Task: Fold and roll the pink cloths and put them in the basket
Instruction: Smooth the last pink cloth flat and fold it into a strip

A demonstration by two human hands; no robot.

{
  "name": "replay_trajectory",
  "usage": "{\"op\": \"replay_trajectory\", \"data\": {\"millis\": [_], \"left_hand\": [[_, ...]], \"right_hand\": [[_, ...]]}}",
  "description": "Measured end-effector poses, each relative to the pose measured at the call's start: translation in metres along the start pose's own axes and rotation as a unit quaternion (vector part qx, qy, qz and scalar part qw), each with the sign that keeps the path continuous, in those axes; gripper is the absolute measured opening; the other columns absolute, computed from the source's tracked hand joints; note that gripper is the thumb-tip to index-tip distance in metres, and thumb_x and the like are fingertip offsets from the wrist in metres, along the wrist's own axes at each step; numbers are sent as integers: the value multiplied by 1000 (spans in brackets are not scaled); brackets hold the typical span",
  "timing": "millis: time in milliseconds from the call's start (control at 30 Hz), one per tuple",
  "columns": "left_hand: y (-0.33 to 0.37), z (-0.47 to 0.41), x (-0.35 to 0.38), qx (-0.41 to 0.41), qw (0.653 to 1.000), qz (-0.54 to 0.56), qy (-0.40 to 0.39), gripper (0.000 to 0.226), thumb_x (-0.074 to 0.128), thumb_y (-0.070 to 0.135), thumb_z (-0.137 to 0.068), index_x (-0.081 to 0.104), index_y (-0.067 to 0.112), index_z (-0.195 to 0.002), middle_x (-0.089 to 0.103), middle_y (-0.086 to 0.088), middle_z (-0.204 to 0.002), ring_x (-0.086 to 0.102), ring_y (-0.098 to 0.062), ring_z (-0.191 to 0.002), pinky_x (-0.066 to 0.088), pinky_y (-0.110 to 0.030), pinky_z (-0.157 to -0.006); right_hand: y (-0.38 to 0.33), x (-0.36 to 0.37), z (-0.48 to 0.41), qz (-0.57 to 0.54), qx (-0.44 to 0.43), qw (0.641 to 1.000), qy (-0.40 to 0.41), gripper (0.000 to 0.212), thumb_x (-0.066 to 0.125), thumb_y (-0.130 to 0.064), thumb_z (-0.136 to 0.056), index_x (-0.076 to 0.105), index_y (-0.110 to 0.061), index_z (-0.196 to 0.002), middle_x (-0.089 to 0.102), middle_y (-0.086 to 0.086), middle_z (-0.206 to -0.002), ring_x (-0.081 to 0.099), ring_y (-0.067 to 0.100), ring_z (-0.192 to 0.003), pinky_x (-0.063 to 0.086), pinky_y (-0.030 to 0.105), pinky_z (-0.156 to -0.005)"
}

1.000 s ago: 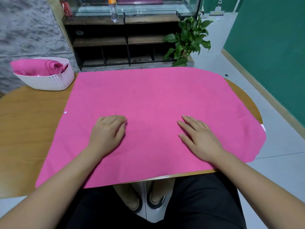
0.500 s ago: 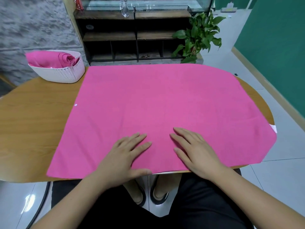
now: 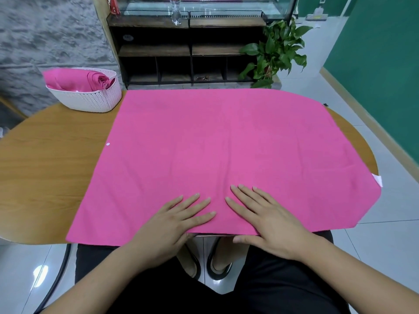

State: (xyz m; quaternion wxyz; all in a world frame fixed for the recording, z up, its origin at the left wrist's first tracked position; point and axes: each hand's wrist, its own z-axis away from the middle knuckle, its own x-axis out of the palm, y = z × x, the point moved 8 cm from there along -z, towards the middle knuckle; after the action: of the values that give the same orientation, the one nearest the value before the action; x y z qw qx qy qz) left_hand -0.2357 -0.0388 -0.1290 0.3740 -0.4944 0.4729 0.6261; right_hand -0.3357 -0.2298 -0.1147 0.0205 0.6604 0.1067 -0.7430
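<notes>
A large pink cloth [image 3: 215, 143] lies spread flat over the wooden table [image 3: 49, 159], its right side hanging past the table's edge. My left hand [image 3: 172, 220] and my right hand [image 3: 265, 218] rest side by side, fingers straight, on the cloth's near edge at the middle. Their thumbs reach over the table's front edge. At the far left stands a white perforated basket [image 3: 90, 100] holding rolled pink cloths [image 3: 79, 81].
A dark shelf unit [image 3: 186, 48] and a potted plant [image 3: 274, 53] stand behind the table. A green wall runs along the right. My legs in dark shorts and slippered feet show below the table's front edge.
Both hands slid toward me and together, from spread apart on the cloth to side by side at its near edge. The view shifted slightly.
</notes>
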Motion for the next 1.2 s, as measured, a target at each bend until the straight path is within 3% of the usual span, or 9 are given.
{"op": "replay_trajectory", "data": {"millis": [100,200,367,467,567,733,833,933,1200], "left_hand": [[-9,3,-6,-15,998,55,42,56,39,34,-107,32,44,-162,15,25,-172,11,-2,-159,10,-31,-129],[-22,10,-20,-58,991,83,91,54,39,31,-99,53,39,-150,42,24,-161,38,1,-149,34,-29,-120],[-60,26,-55,-181,961,64,198,42,36,44,-97,63,39,-129,78,5,-113,73,-25,-103,59,-38,-80],[-81,28,-73,-251,933,61,252,22,39,44,-103,54,30,-111,67,-12,-71,68,-41,-71,49,-43,-57],[-83,23,-80,-285,917,109,256,12,47,34,-109,51,23,-104,58,-14,-61,63,-43,-65,48,-47,-56],[-96,27,-59,-309,913,199,175,23,53,35,-108,53,21,-89,63,4,-68,62,-21,-70,45,-44,-69],[-98,29,-56,-308,921,194,137,32,55,37,-107,51,22,-79,60,6,-63,58,-10,-64,40,-41,-66],[-110,17,-81,-293,933,78,192,29,55,40,-106,53,20,-85,65,-10,-69,65,-39,-72,49,-46,-63],[-179,-63,-92,-266,939,-37,216,18,58,32,-103,65,16,-110,57,-8,-126,63,-38,-108,55,-51,-84]], "right_hand": [[2,0,4,-39,-3,999,10,72,25,-70,-108,6,-36,-169,-5,-9,-176,-10,9,-162,-2,37,-132],[20,0,10,-81,14,996,36,61,34,-38,-106,28,-31,-166,18,-12,-174,11,5,-161,16,37,-132],[62,-24,21,-128,103,976,139,71,51,-6,-81,57,-27,-149,61,-7,-149,55,15,-140,46,40,-115],[83,-44,23,-144,186,951,202,54,58,-2,-85,63,-26,-134,75,1,-119,69,28,-111,55,43,-93],[90,-53,19,-161,218,938,214,37,57,0,-90,60,-24,-118,68,3,-81,65,35,-78,51,45,-67],[86,-42,12,-251,193,944,93,7,59,-21,-105,61,-23,-98,68,-5,-82,64,20,-81,49,43,-77],[75,-40,6,-278,164,946,0,21,55,-33,-108,67,-18,-101,70,-5,-87,63,14,-84,48,39,-85],[85,-60,-11,-165,170,970,60,15,56,-30,-107,58,-17,-99,63,0,-76,62,31,-81,43,42,-72],[142,-80,-90,14,259,954,149,28,53,-31,-102,58,-23,-128,59,12,-114,66,43,-99,54,49,-75]]}}
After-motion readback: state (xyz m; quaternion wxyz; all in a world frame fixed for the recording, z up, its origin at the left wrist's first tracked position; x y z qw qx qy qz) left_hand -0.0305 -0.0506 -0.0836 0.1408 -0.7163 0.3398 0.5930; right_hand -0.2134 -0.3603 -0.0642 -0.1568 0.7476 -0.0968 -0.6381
